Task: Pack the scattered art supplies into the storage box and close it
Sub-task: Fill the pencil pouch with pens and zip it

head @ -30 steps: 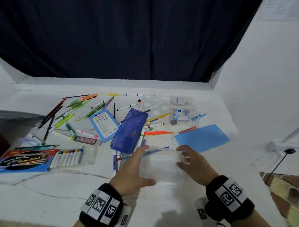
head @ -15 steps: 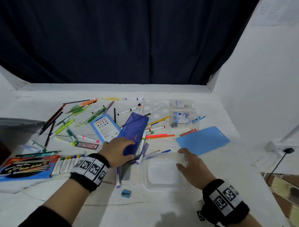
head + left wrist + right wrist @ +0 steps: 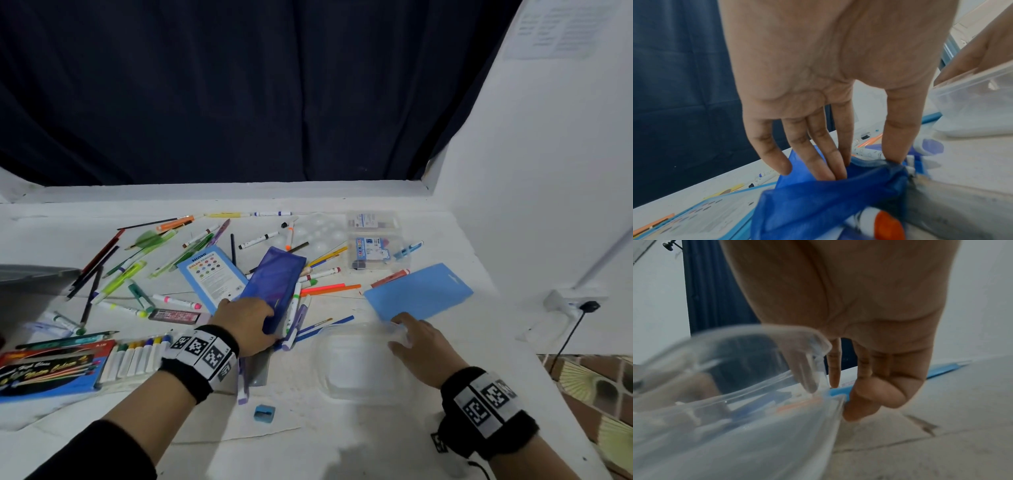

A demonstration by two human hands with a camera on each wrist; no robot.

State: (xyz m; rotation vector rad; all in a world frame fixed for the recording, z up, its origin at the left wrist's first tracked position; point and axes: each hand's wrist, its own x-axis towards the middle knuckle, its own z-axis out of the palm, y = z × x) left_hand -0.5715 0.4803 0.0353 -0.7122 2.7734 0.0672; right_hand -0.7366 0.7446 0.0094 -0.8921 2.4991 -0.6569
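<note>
Fingers of the left hand [image 3: 247, 323] pinch the near end of a blue mesh pouch [image 3: 274, 286] lying across scattered markers [image 3: 317, 274]. The right hand [image 3: 419, 346], fingers curled, grips the far right corner of the clear storage box [image 3: 356, 363] on the white table [image 3: 342, 442], its blue lid [image 3: 419, 293] just beyond and a small blue sharpener [image 3: 264, 412] nearby.

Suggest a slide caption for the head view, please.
Left hand grips the blue mesh pouch while right hand steadies the clear storage box amid scattered art supplies.
</note>
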